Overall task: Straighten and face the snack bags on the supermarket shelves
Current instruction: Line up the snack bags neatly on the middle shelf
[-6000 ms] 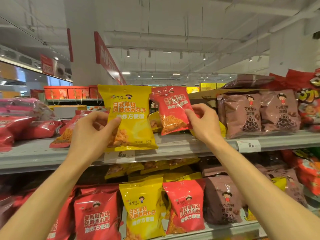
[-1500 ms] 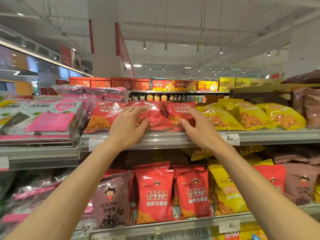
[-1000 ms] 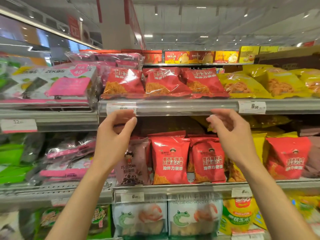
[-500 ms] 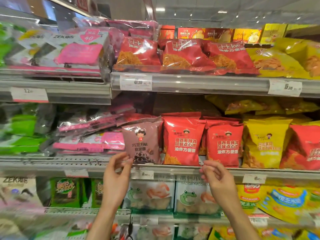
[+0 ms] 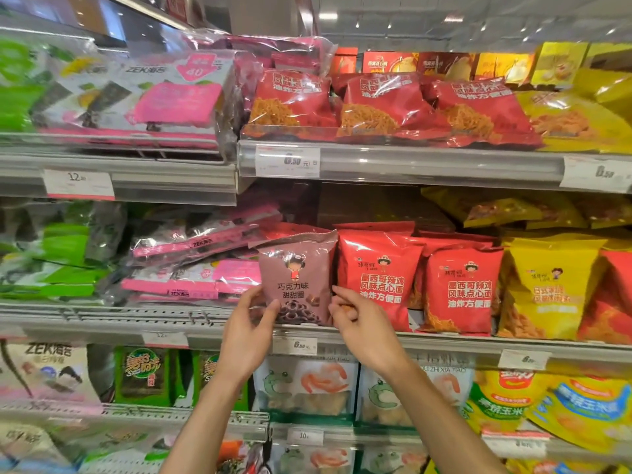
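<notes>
A brown chocolate-ring snack bag (image 5: pixel 297 271) stands upright on the middle shelf (image 5: pixel 444 343), left of two red bags (image 5: pixel 378 278) and a yellow bag (image 5: pixel 547 289). My left hand (image 5: pixel 248 331) grips the brown bag's lower left corner, thumb on its front. My right hand (image 5: pixel 359 323) is at the bag's lower right edge with fingers curled beside it; whether it holds the bag is unclear. On the top shelf (image 5: pixel 427 162) lie three red bags (image 5: pixel 383 104) and yellow bags (image 5: pixel 578 114).
Pink and green seaweed packs (image 5: pixel 191 265) fill the left shelves. White frog-print shrimp-cracker bags (image 5: pixel 307 388) and yellow corn snacks (image 5: pixel 547 405) sit on the lower shelf. Price tags (image 5: pixel 287 161) line the shelf rails.
My view dropped from the top shelf to the middle one. Both hands left the red bags above, came down, and now close in on the brown bag; the left hand has taken its corner.
</notes>
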{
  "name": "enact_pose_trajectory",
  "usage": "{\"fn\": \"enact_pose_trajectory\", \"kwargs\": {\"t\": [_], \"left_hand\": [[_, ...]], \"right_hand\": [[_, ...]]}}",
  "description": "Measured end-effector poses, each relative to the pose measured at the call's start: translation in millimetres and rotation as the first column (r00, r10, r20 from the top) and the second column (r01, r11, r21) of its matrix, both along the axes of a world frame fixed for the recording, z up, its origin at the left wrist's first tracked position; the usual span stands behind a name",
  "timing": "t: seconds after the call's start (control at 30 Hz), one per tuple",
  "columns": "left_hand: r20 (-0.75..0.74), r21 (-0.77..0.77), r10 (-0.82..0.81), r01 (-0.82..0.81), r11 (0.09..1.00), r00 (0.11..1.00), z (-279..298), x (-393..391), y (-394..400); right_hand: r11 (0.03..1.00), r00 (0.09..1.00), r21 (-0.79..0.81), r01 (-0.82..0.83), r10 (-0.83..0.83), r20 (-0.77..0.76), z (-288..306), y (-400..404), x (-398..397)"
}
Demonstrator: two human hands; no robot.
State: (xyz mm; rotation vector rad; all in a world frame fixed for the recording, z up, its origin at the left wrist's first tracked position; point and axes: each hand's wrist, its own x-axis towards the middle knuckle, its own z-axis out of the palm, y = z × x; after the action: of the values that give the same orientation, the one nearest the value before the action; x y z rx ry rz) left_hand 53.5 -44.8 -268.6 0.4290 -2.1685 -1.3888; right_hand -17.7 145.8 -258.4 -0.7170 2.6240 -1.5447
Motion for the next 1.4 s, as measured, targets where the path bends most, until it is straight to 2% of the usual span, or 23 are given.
{"fn": "enact_pose_trajectory", "kwargs": {"t": [0.13, 0.33, 0.5, 0.6, 0.73, 0.97, 1.1, 1.3, 1.4], "left_hand": [[-0.011, 0.017, -0.003, 0.003, 1.000, 1.000, 1, 2, -2], [-0.056, -0.022, 0.001, -0.002, 1.000, 0.998, 11, 10, -2], [-0.120, 0.025, -0.040, 0.043, 0.999, 0.992, 24, 20, 6], [-0.142, 0.046, -0.060, 0.068, 0.997, 0.988, 27, 27, 12], [-0.151, 0.089, -0.115, 0.129, 0.988, 0.982, 28, 31, 23], [-0.101, 0.129, -0.222, 0.234, 0.964, 0.970, 11, 33, 53], [-0.089, 0.193, -0.195, 0.209, 0.959, 0.977, -2, 33, 72], [-0.032, 0.285, -0.184, 0.186, 0.940, 0.982, -25, 36, 115], [0.016, 0.280, -0.208, 0.196, 0.940, 0.978, -31, 33, 139]], "right_hand": [[0.998, 1.000, 0.054, 0.014, -0.013, -0.015, 8, -11, 4], [0.997, 0.996, -0.010, 0.080, -0.080, -0.034, 10, -18, 4], [0.997, 0.997, -0.074, 0.033, -0.037, -0.064, 26, -11, 9], [0.992, 1.000, -0.128, 0.004, -0.004, 0.000, 31, -5, 14], [0.960, 0.988, -0.279, -0.040, 0.079, 0.130, 35, 9, 20], [0.891, 0.979, -0.443, 0.099, -0.008, 0.203, 18, 66, 35], [0.863, 0.957, -0.464, 0.201, -0.073, 0.280, 1, 112, 46], [0.819, 0.924, -0.445, 0.361, -0.249, 0.292, -32, 179, 62], [0.788, 0.901, -0.451, 0.419, -0.301, 0.311, -42, 214, 67]]}}
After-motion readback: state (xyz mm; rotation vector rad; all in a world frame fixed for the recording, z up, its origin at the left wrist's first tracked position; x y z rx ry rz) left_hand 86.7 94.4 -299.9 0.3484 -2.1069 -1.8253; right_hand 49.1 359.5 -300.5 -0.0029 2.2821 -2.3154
